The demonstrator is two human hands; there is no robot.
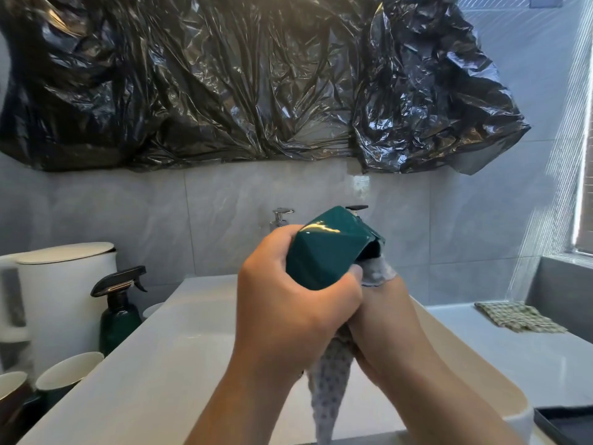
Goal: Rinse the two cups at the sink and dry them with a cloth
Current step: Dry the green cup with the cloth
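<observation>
My left hand (295, 303) grips a dark green faceted cup (327, 248), tipped on its side above the white sink (160, 364) with its mouth facing right. A grey dotted cloth (330, 387) is stuffed into the cup's mouth and hangs down between my forearms. My right hand (385, 313) holds the cloth at the mouth; its fingertips are hidden by cloth and cup. Two more cups (69, 370) (11, 387) with white insides stand at the lower left, beside the sink.
A white kettle (61, 290) and a dark green spray bottle (118, 313) stand left of the sink. The tap (282, 216) rises behind the cup. A folded checked cloth (516, 316) lies on the right counter. Black plastic sheeting (240, 81) covers the wall above.
</observation>
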